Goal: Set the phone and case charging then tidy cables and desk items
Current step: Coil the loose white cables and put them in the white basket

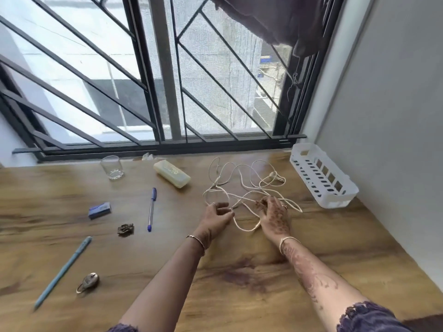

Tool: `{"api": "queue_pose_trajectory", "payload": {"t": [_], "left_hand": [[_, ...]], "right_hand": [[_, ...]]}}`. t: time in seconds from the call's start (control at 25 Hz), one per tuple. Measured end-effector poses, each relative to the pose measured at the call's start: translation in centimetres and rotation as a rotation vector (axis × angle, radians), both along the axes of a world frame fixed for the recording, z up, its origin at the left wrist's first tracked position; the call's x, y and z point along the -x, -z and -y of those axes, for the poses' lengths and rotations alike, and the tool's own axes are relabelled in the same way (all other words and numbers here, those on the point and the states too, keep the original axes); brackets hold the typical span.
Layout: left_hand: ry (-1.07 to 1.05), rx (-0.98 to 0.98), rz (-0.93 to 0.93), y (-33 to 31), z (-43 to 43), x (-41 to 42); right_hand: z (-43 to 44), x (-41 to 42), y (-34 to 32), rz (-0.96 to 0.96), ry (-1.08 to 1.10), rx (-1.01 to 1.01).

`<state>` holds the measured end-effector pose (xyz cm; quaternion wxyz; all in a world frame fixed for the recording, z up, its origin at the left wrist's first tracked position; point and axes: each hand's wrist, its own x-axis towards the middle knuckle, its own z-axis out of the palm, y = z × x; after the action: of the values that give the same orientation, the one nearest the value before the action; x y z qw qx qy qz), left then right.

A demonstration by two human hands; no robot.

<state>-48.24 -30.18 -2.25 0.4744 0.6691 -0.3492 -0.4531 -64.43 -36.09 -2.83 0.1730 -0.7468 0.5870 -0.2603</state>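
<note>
2 hands work the tangled white cable (242, 188): my left hand (217, 218) pinches 1 strand, my right hand (274, 215) grips another, probably to loosen loops.

Bright daylight through window (203, 75), soft shadows, wide-angle edge distortion, slight blur

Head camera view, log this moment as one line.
stage: untangling | left hand: pinching tangled white cable | right hand: gripping same cable | white slotted plastic basket: empty, right | wooden desk: pens untidied
</note>
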Motion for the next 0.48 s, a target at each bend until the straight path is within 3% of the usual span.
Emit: {"api": "queue_pose_trajectory", "payload": {"t": [0.2, 0.48], "left_hand": [[-0.142, -0.015, 0.015, 0.6, 1.3, 1.2], [-0.362, 0.009, -0.036, 0.0, 1.5, 2.3]], "right_hand": [[1.6, 1.3, -1.1, 0.149, -0.184, 0.102], [3.4, 3.3, -2.7, 0.231, -0.201, 0.083]]}}
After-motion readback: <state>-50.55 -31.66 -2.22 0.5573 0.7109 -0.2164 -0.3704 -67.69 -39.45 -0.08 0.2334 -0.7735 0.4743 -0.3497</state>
